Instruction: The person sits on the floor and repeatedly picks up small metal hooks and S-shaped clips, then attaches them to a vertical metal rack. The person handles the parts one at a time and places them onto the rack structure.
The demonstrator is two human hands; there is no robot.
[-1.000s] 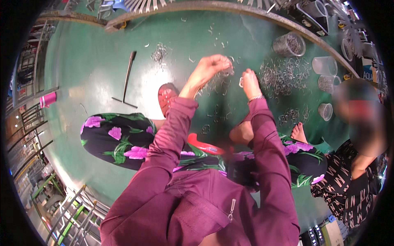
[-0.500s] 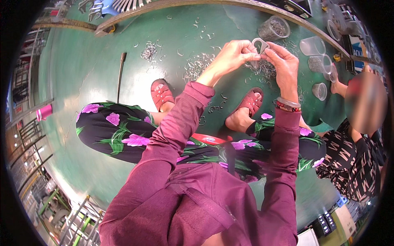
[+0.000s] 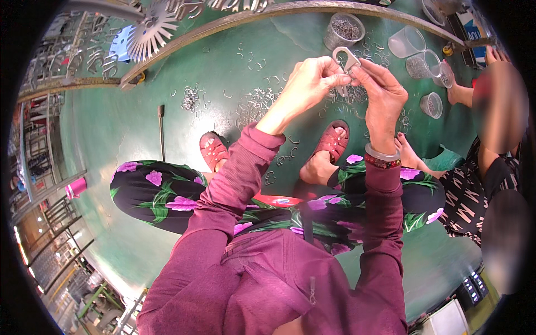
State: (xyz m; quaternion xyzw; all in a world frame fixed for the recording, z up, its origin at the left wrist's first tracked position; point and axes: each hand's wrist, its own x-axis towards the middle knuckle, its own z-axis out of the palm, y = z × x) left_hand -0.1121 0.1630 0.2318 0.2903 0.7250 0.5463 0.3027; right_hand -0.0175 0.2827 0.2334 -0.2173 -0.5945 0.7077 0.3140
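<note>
While both hands meet at twelve o'clock, the left hand [image 3: 306, 88] and right hand [image 3: 381, 94] each pinch a metal clip [image 3: 347, 57], raised clear of the loose clips [image 3: 254, 106] on the green floor [image 3: 111, 128], likely for a closer look.

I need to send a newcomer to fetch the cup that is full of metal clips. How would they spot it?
Start from the long curved metal bar along the far edge of the green floor. Just beneath it, beyond the raised hands, stands a clear plastic cup. Unlike the clear cups to its right, it is heaped with grey metal clips.
</note>
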